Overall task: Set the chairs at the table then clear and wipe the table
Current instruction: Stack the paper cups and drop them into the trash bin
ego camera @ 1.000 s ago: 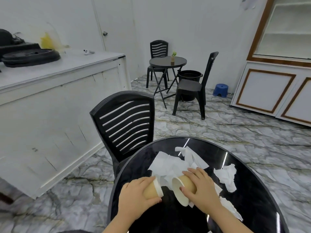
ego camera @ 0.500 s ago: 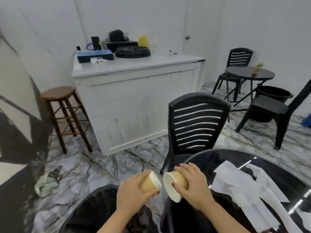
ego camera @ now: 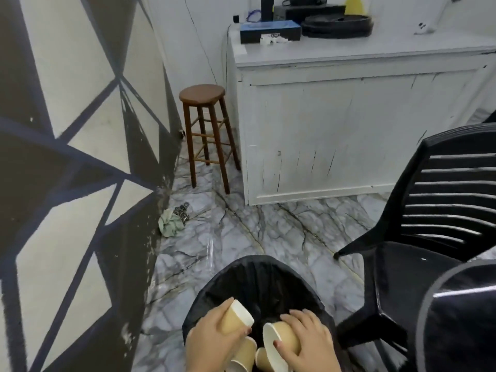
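My left hand grips a tan paper cup, tilted with its white mouth facing right. My right hand grips a second tan paper cup, its mouth facing left. Both cups hang over the open black-lined bin on the floor. Two more tan cups lie inside the bin beneath my hands. The round black table's edge shows at the lower right, with a black slatted plastic chair beside it.
A white counter stands behind, carrying a blue box and dark equipment. A brown wooden stool stands at the counter's left end. A green rag lies by the patterned wall. Marble floor surrounds the bin.
I have turned left away from the table, carrying both cups from the tabletop to above the bin. The napkins on the table have left the view.
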{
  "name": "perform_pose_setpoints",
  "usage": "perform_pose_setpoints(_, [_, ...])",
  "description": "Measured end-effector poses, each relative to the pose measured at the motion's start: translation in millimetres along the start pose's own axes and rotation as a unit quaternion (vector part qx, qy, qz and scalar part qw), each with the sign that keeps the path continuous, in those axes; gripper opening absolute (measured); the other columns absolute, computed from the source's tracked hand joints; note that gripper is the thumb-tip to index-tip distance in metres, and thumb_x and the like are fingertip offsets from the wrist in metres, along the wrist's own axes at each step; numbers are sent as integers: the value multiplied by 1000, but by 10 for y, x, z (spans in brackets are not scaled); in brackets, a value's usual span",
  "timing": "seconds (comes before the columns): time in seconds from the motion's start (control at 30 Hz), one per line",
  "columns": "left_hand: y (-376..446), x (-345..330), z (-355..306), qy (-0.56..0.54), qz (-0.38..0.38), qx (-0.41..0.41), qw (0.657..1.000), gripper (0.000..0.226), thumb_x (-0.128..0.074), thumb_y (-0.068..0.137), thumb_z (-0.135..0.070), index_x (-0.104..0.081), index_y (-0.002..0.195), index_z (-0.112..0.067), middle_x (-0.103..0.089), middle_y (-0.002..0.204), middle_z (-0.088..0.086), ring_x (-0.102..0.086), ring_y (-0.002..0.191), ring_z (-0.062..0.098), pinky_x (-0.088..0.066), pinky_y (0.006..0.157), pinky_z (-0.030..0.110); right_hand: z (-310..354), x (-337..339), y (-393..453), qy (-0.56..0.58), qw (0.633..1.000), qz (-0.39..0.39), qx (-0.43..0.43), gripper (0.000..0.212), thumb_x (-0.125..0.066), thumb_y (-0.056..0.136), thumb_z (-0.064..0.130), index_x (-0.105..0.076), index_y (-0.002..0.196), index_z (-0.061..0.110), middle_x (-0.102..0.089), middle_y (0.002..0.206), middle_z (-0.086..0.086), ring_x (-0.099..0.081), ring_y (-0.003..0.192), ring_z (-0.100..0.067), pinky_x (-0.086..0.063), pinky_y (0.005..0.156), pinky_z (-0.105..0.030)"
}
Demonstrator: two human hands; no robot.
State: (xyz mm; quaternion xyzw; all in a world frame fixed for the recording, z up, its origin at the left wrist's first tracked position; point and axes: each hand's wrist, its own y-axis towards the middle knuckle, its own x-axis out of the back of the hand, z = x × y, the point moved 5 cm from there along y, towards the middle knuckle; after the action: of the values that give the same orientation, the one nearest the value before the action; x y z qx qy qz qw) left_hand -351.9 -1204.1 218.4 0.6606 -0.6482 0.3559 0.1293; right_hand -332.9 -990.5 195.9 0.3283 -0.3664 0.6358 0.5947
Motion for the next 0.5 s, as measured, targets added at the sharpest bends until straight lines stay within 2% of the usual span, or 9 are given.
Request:
perform_pose_setpoints(0.07, [97, -114, 203, -23, 7, 32, 999, 65, -73, 47, -63, -43, 104, -68, -56, 113, -26, -48, 117, 3, -36, 102, 26, -113, -297, 18, -20, 1000, 1, 9, 57, -46, 50, 77, -47, 100, 50, -63, 97, 26, -41, 103, -3, -41, 70, -24])
perform_pose_setpoints(0.17, [305, -327, 505, -57, -14, 86, 995, 67, -82, 54, -49, -54, 115, -51, -45, 107, -26, -41, 125, 7, -29, 104, 24, -341, -694, 129, -32, 999, 22, 8, 61, -43, 45, 83, -43, 98, 53, -48, 102, 32, -41, 100, -2, -33, 80, -18])
perform_pose_setpoints(0.2, [389, -412, 612, -61, -16, 98, 993, 67, -82, 54, -50, -54, 115, -51, -44, 107, -26, -41, 124, 7, -29, 105, 24, -427, -817, 186, -38, 999, 10, 15, 62, -41, 43, 84, -41, 98, 54, -42, 103, 31, -41, 100, -1, -30, 80, -16])
perform_pose_setpoints(0.3, [569, -723, 909, -74, 8, 125, 989, 69, -78, 45, -61, -48, 107, -62, -50, 109, -29, -48, 115, 2, -33, 105, 25, -670, -1246, 305, -18, 999, 40, 8, 63, -40, 42, 84, -40, 96, 53, -43, 100, 30, -42, 94, -2, -40, 72, -13])
perform_pose_setpoints(0.33, [615, -827, 1011, -79, 13, 136, 988, 70, -76, 40, -66, -46, 103, -66, -52, 109, -31, -49, 112, -1, -35, 104, 24, -742, -1381, 317, -6, 998, 63, -9, 63, -45, 41, 83, -40, 96, 52, -44, 100, 30, -45, 93, -2, -44, 65, -14])
perform_pose_setpoints(0.37, [668, -943, 1121, -84, 21, 146, 986, 71, -73, 36, -70, -43, 100, -69, -52, 110, -33, -50, 110, -3, -36, 103, 22, -840, -1482, 319, -11, 998, 57, -17, 64, -53, 40, 80, -40, 95, 51, -43, 104, 29, -49, 92, -3, -45, 63, -14])
perform_pose_setpoints(0.43, [732, -1093, 1233, -89, 19, 157, 983, 70, -72, 33, -73, -42, 96, -72, -54, 113, -32, -52, 111, -2, -36, 103, 22, -1005, -1675, 284, -6, 999, 28, 16, 68, -68, 34, 66, -41, 94, 50, -32, 127, 26, -50, 104, -4, -41, 75, -20])
perform_pose_setpoints(0.47, [755, -1144, 1277, -76, 6, 157, 985, 70, -73, 32, -72, -45, 97, -70, -55, 118, -28, -51, 114, 0, -35, 105, 24, -1063, -1745, 308, -8, 999, 5, 39, 72, -68, 26, 58, -41, 93, 52, -26, 134, 32, -45, 118, -2, -43, 75, -27])
perform_pose_setpoints(0.5, [771, -1179, 1286, -57, 5, 150, 987, 77, -69, 32, -75, -47, 106, -65, -52, 128, -24, -47, 120, 1, -32, 107, 25, -1075, -1816, 365, 17, 996, -62, 64, 83, -55, 9, 55, -41, 92, 57, -27, 132, 44, -39, 126, 6, -45, 75, -33])
